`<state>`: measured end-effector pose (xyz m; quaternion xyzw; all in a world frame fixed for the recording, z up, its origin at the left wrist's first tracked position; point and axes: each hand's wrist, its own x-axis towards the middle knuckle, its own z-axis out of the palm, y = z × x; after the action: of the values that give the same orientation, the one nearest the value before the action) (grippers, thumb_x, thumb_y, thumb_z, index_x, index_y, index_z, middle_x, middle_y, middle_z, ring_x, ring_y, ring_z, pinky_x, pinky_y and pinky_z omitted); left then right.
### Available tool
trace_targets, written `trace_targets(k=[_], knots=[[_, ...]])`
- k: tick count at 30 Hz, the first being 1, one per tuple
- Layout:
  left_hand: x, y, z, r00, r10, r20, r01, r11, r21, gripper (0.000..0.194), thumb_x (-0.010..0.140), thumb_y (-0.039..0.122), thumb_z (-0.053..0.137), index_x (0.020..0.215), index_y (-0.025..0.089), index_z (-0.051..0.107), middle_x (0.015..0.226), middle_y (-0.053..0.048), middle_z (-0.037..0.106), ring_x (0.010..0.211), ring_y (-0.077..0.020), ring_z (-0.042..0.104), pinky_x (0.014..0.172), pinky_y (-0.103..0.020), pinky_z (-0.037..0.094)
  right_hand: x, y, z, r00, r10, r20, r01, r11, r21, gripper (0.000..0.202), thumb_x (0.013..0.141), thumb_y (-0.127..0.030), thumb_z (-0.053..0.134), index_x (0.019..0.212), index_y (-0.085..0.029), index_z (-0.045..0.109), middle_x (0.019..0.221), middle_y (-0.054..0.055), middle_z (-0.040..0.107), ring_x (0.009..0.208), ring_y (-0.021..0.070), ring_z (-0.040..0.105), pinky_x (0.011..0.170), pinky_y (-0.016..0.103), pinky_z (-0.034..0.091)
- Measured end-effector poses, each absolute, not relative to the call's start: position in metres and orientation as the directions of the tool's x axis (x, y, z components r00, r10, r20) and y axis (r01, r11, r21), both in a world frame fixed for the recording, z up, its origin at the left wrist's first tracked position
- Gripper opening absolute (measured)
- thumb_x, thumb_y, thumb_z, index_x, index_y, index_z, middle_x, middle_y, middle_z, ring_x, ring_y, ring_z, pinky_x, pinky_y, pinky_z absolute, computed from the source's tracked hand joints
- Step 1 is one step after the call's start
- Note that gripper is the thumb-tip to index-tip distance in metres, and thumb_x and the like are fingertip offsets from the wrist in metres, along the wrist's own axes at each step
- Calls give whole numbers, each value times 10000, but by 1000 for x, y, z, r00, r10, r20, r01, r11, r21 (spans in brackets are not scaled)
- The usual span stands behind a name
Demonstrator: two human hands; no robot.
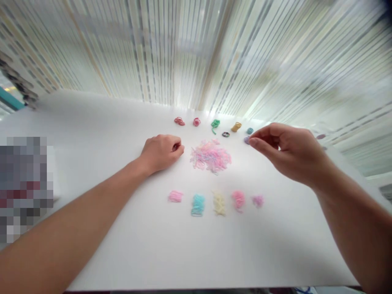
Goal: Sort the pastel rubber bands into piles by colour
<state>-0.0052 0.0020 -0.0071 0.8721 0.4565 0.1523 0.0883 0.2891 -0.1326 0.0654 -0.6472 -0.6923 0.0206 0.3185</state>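
Beside pastel pieces (211, 156), left grip (162, 150) curls, palm hidden; right grip (295, 154), pinched, half-hides purple bands (246, 140), both holds unclear.

On the white tabletop (190, 253), the loosely curled left hand (161, 152) rests beside a pile of pastel bands (211, 156). The right hand (294, 155) pinches its fingertips together at a purple bundle (246, 140). Nearer lie five bundles (198, 205); beyond the pile, a green bundle (216, 123) lies near a striped curtain (137, 49).

Left forearm (92, 216) bare; right forearm (352, 216) bare too.
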Motion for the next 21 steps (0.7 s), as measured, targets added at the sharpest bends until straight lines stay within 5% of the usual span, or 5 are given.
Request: trace_targets(k=[4, 8, 21], knots=[[-6, 3, -4, 533, 830, 164, 781, -557, 282, 329, 943, 455, 483, 737, 229, 607, 825, -32, 745, 751, -204, 613, 648, -338, 314, 335, -110, 51, 259, 887, 382, 700, 100, -707, 183, 871, -394, 786, 880, -215, 747, 784, 56, 720, 658, 174, 603, 574, 330, 458], [-6, 3, 0, 522, 843, 128, 800, -537, 267, 337, 947, 476, 468, 761, 231, 607, 815, -27, 721, 745, -199, 594, 662, -328, 314, 338, -97, 13, 293, 912, 288, 561, 80, -824, 265, 861, -434, 749, 883, -172, 723, 779, 49, 705, 655, 147, 571, 595, 308, 449], [-6, 3, 3, 494, 864, 94, 834, -502, 230, 383, 938, 545, 441, 771, 243, 607, 759, -30, 680, 699, -203, 552, 672, -336, 327, 320, -113, -17, -72, 960, 270, 750, 230, -620, 190, 897, -271, 725, 1029, -201, 842, 901, 44, 680, 713, 137, 529, 691, 290, 432]])
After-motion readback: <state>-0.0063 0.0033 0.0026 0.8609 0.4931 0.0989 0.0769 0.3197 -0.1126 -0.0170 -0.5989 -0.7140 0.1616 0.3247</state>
